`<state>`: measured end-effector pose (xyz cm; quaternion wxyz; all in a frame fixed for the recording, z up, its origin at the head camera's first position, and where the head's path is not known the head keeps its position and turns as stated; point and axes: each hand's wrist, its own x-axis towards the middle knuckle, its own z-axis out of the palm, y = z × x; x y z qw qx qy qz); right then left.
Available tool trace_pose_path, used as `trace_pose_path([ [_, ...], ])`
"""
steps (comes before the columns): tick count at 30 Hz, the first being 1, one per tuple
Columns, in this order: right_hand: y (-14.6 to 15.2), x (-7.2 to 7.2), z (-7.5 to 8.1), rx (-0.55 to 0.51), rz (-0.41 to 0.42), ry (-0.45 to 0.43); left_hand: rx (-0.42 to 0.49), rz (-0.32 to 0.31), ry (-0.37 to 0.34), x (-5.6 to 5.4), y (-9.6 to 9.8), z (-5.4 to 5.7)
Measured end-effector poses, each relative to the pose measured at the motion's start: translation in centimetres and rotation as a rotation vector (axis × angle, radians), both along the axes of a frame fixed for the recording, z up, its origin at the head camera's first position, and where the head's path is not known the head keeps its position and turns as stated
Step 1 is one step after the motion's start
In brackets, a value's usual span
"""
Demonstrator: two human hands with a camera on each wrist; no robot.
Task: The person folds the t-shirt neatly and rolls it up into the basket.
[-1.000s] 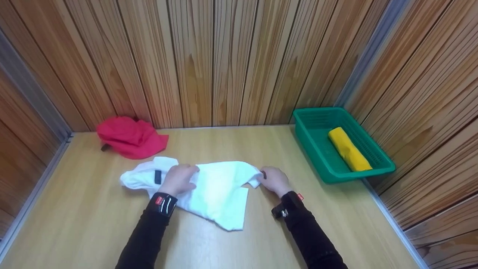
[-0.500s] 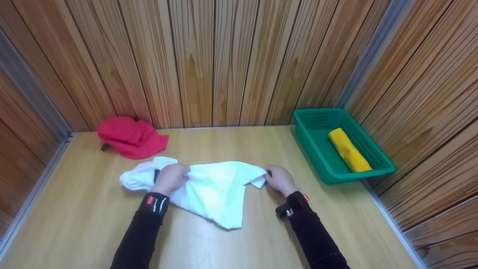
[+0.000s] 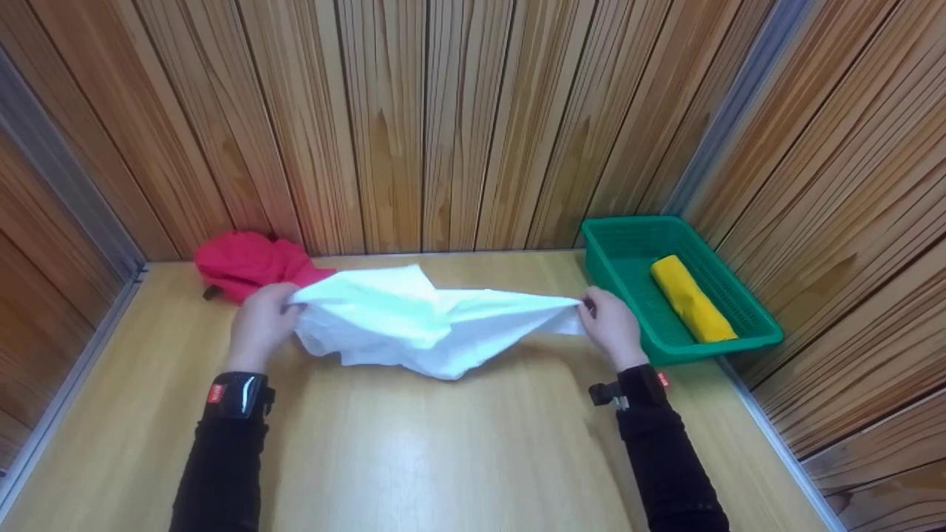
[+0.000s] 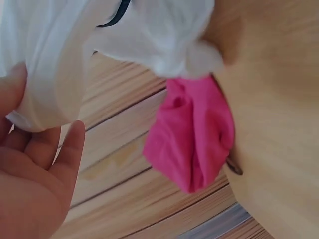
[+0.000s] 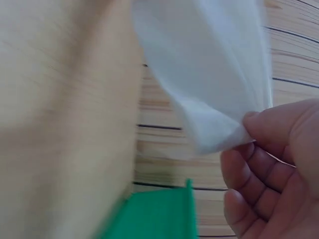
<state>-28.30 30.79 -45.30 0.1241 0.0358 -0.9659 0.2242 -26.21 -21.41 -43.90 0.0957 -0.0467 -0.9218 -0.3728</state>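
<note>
A white cloth garment, apparently a T-shirt (image 3: 443, 325), is stretched sideways between my two hands and sags in the middle above the table. My left hand (image 3: 260, 325) pinches its left end between thumb and fingers. At the other end, my right hand (image 3: 612, 325) pinches a narrow corner with thumb and forefinger. That corner (image 5: 214, 129) tapers to the fingertips in the right wrist view, where the other fingers are curled below it. A dark strip (image 4: 117, 15) shows on the white cloth in the left wrist view.
A crumpled red cap (image 3: 251, 262) lies at the back left, partly behind my left hand. At the right stands a green basket (image 3: 613, 295) with a rolled yellow cloth (image 3: 691, 299) in it. Wood-panelled walls (image 3: 443, 125) enclose the table's back and sides.
Both hands have moved apart and away from me, lifting the white T-shirt off the table and pulling it wide. The left hand has shifted left, now overlapping the cap.
</note>
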Motion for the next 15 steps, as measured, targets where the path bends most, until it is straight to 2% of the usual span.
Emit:
trace_pose_path([
  [3, 0.1, 0.2, 1.4, -0.023, -0.005, 0.052, 0.03, 0.025, 0.035, 0.3, -0.5, 0.9],
  [10, 0.0, 1.2, 4.2, -0.057, -0.002, 0.217, 0.142, 0.085, 0.003, 0.8, -0.6, 2.7],
  [15, 0.0, 2.0, 5.9, -0.081, 0.013, 0.348, 0.177, 0.123, 0.074, 1.2, -0.6, 3.5],
])
